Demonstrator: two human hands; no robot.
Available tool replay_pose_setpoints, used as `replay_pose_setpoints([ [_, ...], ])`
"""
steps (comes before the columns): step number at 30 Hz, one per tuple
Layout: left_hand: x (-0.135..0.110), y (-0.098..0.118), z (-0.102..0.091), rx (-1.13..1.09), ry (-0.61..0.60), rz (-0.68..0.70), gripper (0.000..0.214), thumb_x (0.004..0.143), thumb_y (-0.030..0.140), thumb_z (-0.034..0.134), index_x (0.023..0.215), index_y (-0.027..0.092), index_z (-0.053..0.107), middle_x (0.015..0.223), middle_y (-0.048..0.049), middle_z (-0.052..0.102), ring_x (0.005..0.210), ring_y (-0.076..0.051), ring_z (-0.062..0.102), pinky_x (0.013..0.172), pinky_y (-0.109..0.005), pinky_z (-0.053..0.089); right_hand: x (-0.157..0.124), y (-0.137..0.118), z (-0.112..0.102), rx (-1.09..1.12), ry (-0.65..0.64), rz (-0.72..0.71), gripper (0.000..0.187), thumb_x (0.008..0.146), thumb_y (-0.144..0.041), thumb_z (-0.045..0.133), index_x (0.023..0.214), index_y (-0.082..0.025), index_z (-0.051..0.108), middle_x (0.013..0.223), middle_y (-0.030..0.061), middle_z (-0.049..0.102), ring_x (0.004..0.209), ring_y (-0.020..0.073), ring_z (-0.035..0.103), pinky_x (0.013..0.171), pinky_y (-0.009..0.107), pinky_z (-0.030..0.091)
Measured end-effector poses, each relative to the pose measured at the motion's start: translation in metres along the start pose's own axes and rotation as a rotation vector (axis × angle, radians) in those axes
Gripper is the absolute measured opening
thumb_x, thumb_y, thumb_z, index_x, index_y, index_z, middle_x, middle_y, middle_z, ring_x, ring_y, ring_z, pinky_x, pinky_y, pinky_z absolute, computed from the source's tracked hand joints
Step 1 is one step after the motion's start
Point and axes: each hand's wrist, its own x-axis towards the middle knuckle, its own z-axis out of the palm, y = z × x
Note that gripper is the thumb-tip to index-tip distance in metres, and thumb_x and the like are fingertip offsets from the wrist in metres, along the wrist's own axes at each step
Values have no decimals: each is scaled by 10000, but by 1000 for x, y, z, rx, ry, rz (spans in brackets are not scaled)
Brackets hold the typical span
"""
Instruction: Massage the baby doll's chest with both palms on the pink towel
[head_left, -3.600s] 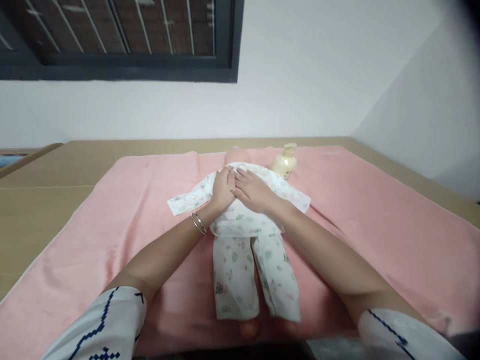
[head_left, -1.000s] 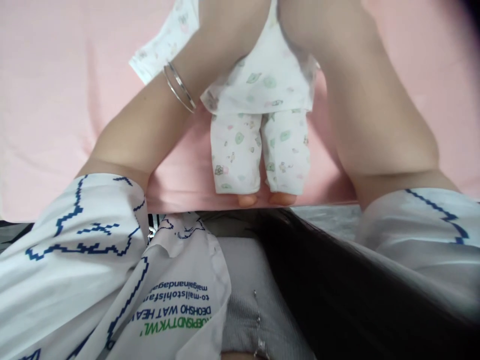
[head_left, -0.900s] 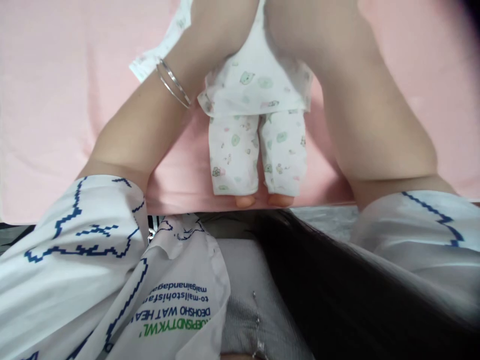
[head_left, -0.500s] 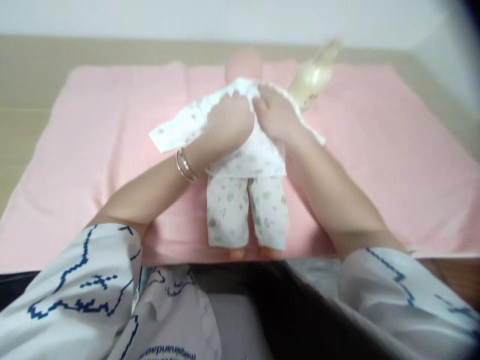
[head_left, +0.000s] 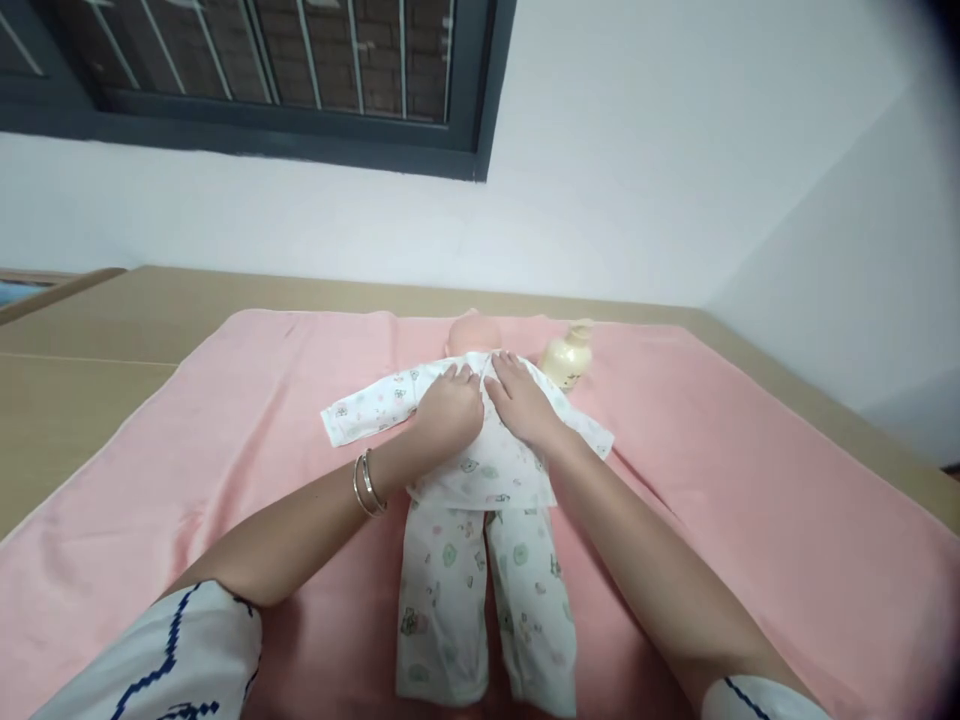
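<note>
A baby doll (head_left: pixel 472 330) lies on its back on a pink towel (head_left: pixel 225 470), head away from me. It wears a white printed shirt (head_left: pixel 487 470) and matching trousers (head_left: pixel 480 600). My left hand (head_left: pixel 448 412), with two bangles on the wrist, rests on the left side of the doll's chest, fingers curled on the shirt fabric. My right hand (head_left: pixel 521 400) lies beside it on the right side of the chest, fingers stretched toward the collar. Whether either hand pinches the cloth is hidden.
A cream pump bottle (head_left: pixel 568 355) stands on the towel just right of the doll's head. The towel covers a tan table (head_left: pixel 82 370) set against a white wall. A dark-framed window (head_left: pixel 300 90) is above at the left.
The camera has tilted up from my lap to the table and wall. Both hands stay on the doll's chest, now slightly nearer the collar.
</note>
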Motion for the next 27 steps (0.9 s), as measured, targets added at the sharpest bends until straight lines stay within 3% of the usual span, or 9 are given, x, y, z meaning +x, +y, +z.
replay_pose_setpoints([
  [6, 16, -21, 12, -137, 39, -160, 547, 997, 346, 352, 1423, 21, 466, 1535, -189, 422, 1460, -297, 352, 1225, -440, 254, -20, -39, -15, -180, -43, 115, 469, 997, -239, 276, 1350, -73, 536, 1419, 224, 536, 1324, 335, 514, 1071, 452, 421],
  [9, 13, -20, 18, -122, 104, -151, 524, 1004, 344, 359, 1404, 35, 494, 1503, -177, 472, 1444, -287, 380, 1226, -442, 256, -17, -34, -17, -133, -51, 97, 471, 1017, -277, 268, 1350, -84, 539, 1423, 215, 536, 1352, 332, 485, 1075, 448, 416],
  [15, -4, 1, 19, 3, 187, -66, 446, 1007, 237, 327, 1316, 31, 575, 1407, -186, 568, 1360, -269, 481, 1190, -404, 327, 1, 2, -4, -35, 33, 47, 526, 1018, -388, 341, 1422, -83, 483, 1508, 174, 460, 1433, 300, 377, 1174, 422, 299],
  [20, 6, -15, 9, -42, 129, -105, 459, 984, 304, 385, 1347, 76, 551, 1422, -150, 560, 1351, -286, 477, 1135, -401, 395, -12, -22, -10, -103, 45, 32, 386, 1001, -277, 324, 1166, -97, 623, 1238, 194, 647, 1214, 306, 559, 1024, 403, 420],
  [23, 11, -21, 6, -62, 81, -79, 453, 968, 306, 405, 1321, 70, 565, 1380, -160, 589, 1311, -272, 517, 1122, -379, 402, -20, -35, -16, -99, 26, 28, 336, 992, -277, 346, 1076, -129, 635, 1140, 177, 676, 1121, 292, 598, 966, 388, 447],
  [27, 0, -4, 15, 93, 152, -77, 492, 993, 272, 355, 1340, -28, 532, 1397, -233, 555, 1339, -317, 489, 1153, -423, 348, -10, -13, -10, 3, 28, -35, 408, 1010, -357, 320, 1194, -139, 611, 1271, 167, 639, 1240, 291, 547, 1059, 424, 411],
])
